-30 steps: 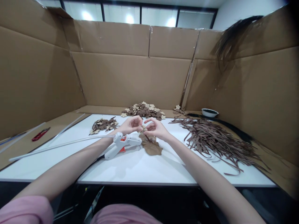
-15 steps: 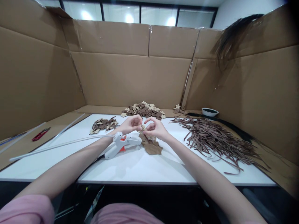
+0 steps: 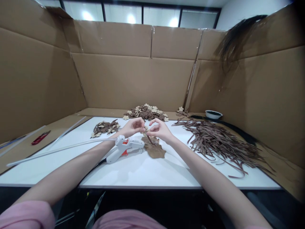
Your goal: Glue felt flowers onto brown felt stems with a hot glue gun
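A small cream flower (image 3: 145,129) with a brown strip hanging below it is pinched between my two hands. My left hand (image 3: 135,127) grips it from the left with thumb and fingertips. From the right, my right hand (image 3: 160,130) holds its other side with thumb and finger. Under the hands lies an irregular brown patch (image 3: 154,151) on the white board. The white hot glue gun (image 3: 124,148) with an orange trigger rests beside my left forearm, a long glue stick (image 3: 62,151) sticking out of its back.
Brown and cream flower cut-outs (image 3: 146,113) are heaped at the back. A smaller pile of flowers with strips (image 3: 105,127) lies left, many loose brown strips (image 3: 219,143) right. A white bowl (image 3: 213,114), a red cutter (image 3: 41,138) and cardboard walls (image 3: 133,76) surround the white board (image 3: 143,181).
Both hands stay nearly in place around the flower. The fingers of my right hand have shifted slightly, and the brown strip below shows a little more clearly.
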`<state>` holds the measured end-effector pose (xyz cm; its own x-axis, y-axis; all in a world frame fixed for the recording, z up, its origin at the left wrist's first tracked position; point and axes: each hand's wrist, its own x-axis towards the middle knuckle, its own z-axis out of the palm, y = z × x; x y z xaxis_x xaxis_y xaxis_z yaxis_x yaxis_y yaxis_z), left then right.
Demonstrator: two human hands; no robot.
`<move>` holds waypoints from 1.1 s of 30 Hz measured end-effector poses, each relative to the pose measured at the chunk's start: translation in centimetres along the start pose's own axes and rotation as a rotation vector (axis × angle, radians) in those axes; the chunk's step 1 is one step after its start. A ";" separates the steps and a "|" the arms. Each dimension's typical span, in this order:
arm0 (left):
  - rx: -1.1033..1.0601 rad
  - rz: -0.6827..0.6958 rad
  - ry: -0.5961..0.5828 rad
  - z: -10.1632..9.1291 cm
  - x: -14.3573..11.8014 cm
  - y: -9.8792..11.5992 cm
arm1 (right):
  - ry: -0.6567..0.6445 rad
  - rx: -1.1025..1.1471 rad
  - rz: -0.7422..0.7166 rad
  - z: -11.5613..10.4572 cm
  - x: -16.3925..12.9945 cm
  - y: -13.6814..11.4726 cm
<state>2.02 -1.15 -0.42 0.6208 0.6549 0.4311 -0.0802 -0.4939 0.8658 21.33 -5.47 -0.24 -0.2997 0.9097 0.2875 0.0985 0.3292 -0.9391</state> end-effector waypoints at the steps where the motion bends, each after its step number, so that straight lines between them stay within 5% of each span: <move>1: 0.018 0.004 0.008 0.0 0.0 -0.1 | -0.005 0.002 0.005 -0.1 0.0 0.0; 18: 0.231 0.039 -0.077 -0.5 -0.2 0.2 | -0.083 0.014 0.017 -0.6 0.1 0.1; 33: 0.274 0.102 -0.024 -0.6 -0.3 1.1 | -0.094 0.030 0.037 -0.8 0.1 0.0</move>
<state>1.29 -1.57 0.54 0.6392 0.5815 0.5034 0.0682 -0.6948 0.7160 22.00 -5.19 -0.03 -0.3838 0.8931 0.2346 0.0830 0.2864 -0.9545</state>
